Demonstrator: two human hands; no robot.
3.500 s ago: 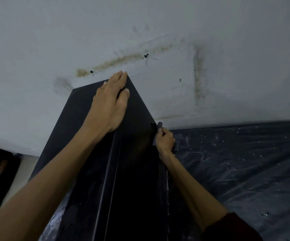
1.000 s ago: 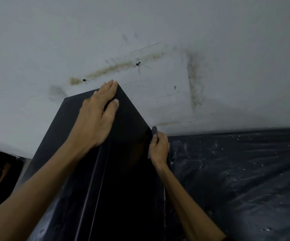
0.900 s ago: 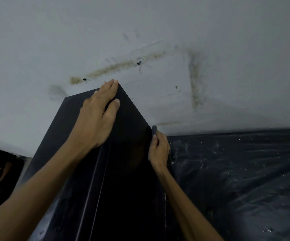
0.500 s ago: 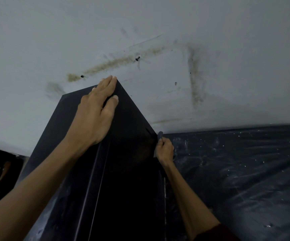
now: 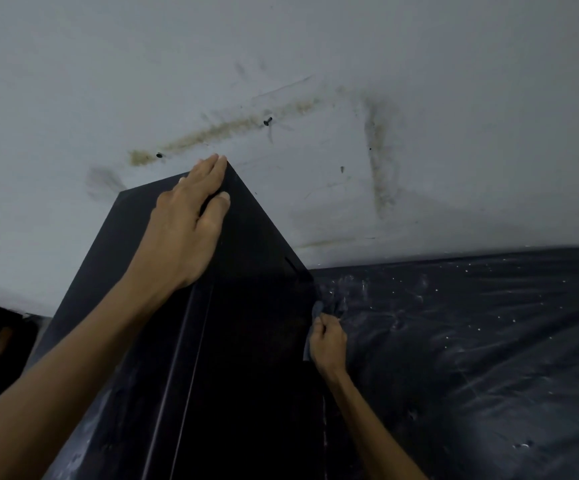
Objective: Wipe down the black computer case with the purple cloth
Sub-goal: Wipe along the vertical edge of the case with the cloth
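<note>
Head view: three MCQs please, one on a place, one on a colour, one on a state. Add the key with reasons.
1. Where does the left hand lie?
A. on a keyboard
B. flat on top of the black case, fingers at its far corner
C. on a chair

2. What colour are the streaks on the wall?
A. brownish
B. red
C. bright blue

3. What is the right hand doing?
A. lying open and empty
B. out of view
C. gripping the cloth at the case's right edge

Key: B, the palm and straight fingers lie on the case top; A, the smears look brownish-yellow; C, the fingers curl round the cloth beside that edge.
</note>
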